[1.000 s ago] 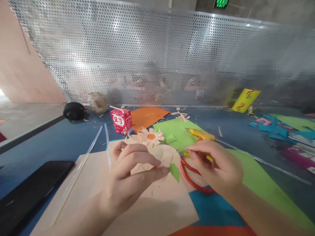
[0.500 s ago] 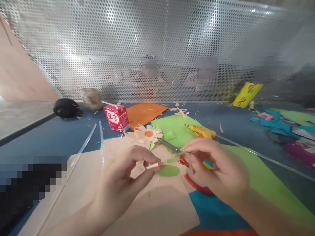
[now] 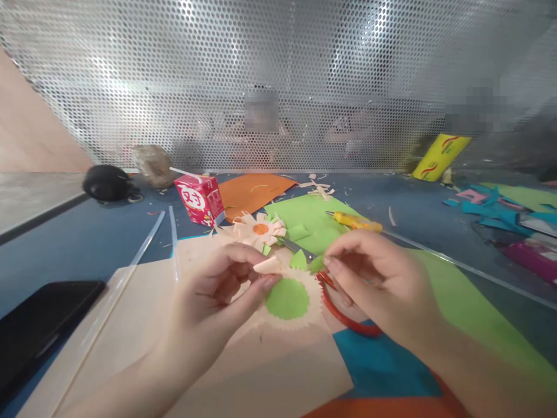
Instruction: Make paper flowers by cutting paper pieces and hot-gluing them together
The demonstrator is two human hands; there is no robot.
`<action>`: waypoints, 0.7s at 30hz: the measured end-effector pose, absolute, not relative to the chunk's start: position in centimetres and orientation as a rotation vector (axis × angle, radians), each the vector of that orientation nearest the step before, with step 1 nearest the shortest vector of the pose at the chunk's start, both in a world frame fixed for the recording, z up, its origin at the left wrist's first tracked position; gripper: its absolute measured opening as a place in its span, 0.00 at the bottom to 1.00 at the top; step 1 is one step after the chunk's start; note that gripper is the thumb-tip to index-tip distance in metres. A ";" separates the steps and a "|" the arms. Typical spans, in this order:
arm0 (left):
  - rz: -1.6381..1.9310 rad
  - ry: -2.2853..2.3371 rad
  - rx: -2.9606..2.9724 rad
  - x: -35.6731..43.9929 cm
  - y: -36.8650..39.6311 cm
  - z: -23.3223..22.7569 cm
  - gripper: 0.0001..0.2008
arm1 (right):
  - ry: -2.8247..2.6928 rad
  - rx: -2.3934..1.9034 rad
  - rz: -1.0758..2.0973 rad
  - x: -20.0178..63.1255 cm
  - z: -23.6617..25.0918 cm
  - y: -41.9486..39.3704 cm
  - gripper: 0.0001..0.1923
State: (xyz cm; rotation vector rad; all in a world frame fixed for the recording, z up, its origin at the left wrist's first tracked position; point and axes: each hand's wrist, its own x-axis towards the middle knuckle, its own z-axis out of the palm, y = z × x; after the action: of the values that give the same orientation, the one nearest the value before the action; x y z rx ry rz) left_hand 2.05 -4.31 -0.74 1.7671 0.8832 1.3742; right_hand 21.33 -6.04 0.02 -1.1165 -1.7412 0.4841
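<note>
The fringed paper flower (image 3: pixel 287 299) with its green centre I pinch at the edge with my left hand (image 3: pixel 217 296); my right hand (image 3: pixel 374 278) pinches a green leaf (image 3: pixel 317 264) beside red scissors (image 3: pixel 343 313).

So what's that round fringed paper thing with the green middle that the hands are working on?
The fringed paper disc is a pale cream circle with its rim snipped into short fringe all round and a bright green circle on its centre. It looks like thin craft paper. It is held tilted just above a cream sheet. The left hand pinches its upper left edge; the right hand is at its upper right, beside small green leaf pieces.
</note>
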 end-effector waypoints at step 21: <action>1.132 0.862 1.644 2.2 -4.7 -1.2 0.03 | -1.794 -1.078 0.590 21.1 0.4 -6.2 0.04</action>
State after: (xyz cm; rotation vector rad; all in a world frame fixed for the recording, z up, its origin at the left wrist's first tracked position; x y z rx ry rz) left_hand 2.17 -4.68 -1.24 1.6443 0.8623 1.1320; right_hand 21.15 -6.20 0.42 -1.0778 -1.7939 0.5898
